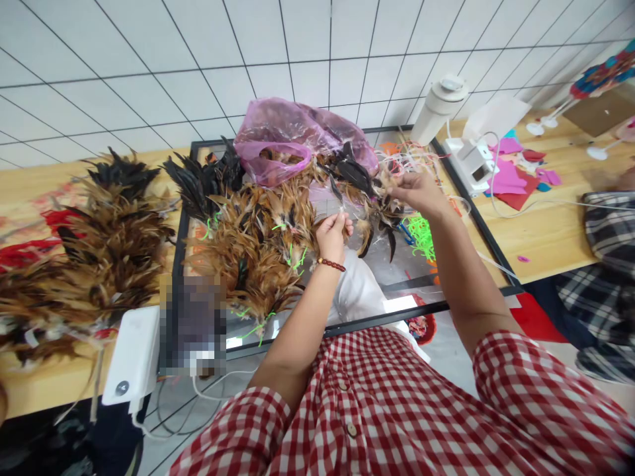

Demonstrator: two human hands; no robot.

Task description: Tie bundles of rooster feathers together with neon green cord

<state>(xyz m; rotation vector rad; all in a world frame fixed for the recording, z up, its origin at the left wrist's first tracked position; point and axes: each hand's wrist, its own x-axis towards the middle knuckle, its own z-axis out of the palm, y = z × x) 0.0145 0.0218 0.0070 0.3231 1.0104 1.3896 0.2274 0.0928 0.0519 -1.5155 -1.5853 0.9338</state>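
My left hand (pixel 334 235) is closed near the middle of the black-framed glass panel (pixel 397 291), its fingertips pinched on a feather beside the large pile of brown feathers (pixel 258 244). Farther right and higher, my right hand (pixel 417 192) pinches a small tuft of feathers (pixel 385 182). Several dark and brown loose feathers (pixel 380 221) lie or hang just below it. Behind the pile rests a pink plastic bag (pixel 292 132) with feathers inside. Bright green strings (pixel 421 237) lie below my right hand.
A white power bank (pixel 133 354) with a cable sits at left, near more brown feathers (pixel 106 238). A white bottle (pixel 439 109), chargers (pixel 473 162) and coloured scraps (pixel 516 178) are at right. Another person's plaid sleeve (pixel 612 228) shows at the right edge.
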